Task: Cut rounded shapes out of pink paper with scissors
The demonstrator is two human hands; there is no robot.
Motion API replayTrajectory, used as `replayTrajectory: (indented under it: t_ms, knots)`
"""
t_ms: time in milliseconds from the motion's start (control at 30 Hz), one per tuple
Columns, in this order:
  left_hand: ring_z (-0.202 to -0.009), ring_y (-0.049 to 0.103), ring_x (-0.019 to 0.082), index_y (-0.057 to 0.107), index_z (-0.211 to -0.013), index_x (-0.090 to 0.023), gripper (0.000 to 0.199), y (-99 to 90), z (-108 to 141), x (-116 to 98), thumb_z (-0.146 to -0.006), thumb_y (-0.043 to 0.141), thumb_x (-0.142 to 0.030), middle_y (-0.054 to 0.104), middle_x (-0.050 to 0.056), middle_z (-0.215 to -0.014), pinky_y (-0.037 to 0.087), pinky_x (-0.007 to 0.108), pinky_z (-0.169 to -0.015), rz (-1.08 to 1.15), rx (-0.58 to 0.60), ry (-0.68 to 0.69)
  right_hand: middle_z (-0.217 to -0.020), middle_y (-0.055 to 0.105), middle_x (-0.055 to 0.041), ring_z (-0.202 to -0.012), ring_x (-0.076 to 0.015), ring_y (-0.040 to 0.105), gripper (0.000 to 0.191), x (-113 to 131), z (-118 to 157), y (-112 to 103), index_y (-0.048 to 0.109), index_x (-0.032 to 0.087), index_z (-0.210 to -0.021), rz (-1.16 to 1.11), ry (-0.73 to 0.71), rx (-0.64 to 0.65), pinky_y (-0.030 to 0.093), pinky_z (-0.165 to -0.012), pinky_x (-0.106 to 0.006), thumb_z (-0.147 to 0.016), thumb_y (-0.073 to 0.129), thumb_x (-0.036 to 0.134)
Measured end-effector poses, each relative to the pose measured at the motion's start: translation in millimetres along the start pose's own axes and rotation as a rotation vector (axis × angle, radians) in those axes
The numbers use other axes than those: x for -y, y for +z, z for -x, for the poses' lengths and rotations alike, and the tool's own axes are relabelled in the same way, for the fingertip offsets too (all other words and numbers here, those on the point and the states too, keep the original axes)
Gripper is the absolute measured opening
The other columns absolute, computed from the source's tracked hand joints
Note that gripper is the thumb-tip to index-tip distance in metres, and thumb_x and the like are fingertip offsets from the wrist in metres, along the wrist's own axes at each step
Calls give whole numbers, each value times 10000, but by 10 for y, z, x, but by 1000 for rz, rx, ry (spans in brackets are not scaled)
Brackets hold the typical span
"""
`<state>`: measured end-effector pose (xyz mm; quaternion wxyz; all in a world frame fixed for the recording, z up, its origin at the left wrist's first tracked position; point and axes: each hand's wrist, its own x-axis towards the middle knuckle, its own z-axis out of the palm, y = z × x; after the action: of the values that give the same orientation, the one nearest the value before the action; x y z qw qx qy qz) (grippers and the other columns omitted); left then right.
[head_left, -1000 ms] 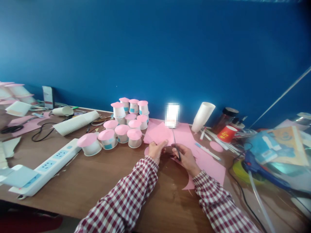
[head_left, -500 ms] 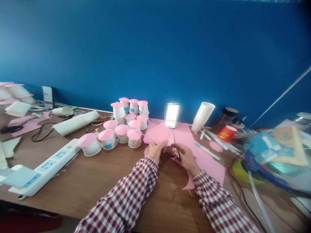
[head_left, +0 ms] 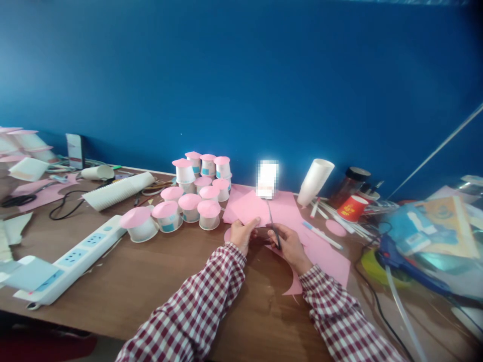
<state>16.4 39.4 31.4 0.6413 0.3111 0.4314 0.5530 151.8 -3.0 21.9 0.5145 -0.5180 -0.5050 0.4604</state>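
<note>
My left hand (head_left: 243, 235) is closed on the near edge of a piece of pink paper (head_left: 247, 205), thumb on top. My right hand (head_left: 290, 245) grips a pair of scissors (head_left: 278, 236) by dark handles, and the blades point away from me along the pink paper. How far the blades are parted I cannot tell. More pink paper (head_left: 332, 259) lies under and beside my right wrist, with a curved cut edge. Left of my hands stand several upside-down paper cups (head_left: 209, 220) topped with pink paper cones.
A white power strip (head_left: 81, 251) and a stack of paper cups (head_left: 118, 191) lie at left. Another cup stack (head_left: 317, 178) leans at the back right. A marker (head_left: 322, 235), a red paper cup (head_left: 352, 207) and a blue glue gun (head_left: 411, 271) with its cord are at right.
</note>
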Motion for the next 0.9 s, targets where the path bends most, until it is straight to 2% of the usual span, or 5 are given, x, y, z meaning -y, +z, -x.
replayTrajectory:
  t_ms: [200, 367, 633, 900]
  knots:
    - [-403, 434, 69, 548, -575, -123, 318, 3, -4, -4, -534, 780, -336, 498, -15, -456, 325, 196, -381, -35, -30, -21, -616, 553, 28, -512, -92, 492, 425, -4, 5, 15, 644, 180, -992, -51, 39, 11, 444, -490, -218, -675, 712, 455]
    - [-394, 427, 66, 545, -558, -120, 313, -10, -6, 11, -548, 771, -337, 487, -18, -445, 313, 194, -375, -37, -1, -7, -637, 559, 27, -527, -96, 515, 443, -3, 19, 16, 638, 189, -1000, -78, 68, 6, 482, -522, -233, -658, 726, 456]
    - [-406, 439, 68, 545, -553, -122, 321, 2, -1, -7, -523, 787, -331, 491, -17, -454, 328, 190, -378, -41, -17, -28, -659, 595, 18, -534, -99, 525, 444, -11, 18, 5, 646, 192, -988, -70, 50, 7, 492, -533, -239, -652, 726, 470]
    - [-402, 436, 61, 549, -583, -111, 319, 7, -10, -5, -528, 780, -325, 491, -21, -469, 325, 183, -374, -41, -14, -28, -600, 538, 35, -529, -94, 506, 398, -57, 2, -26, 643, 193, -996, -76, 21, 24, 487, -531, -228, -687, 715, 434]
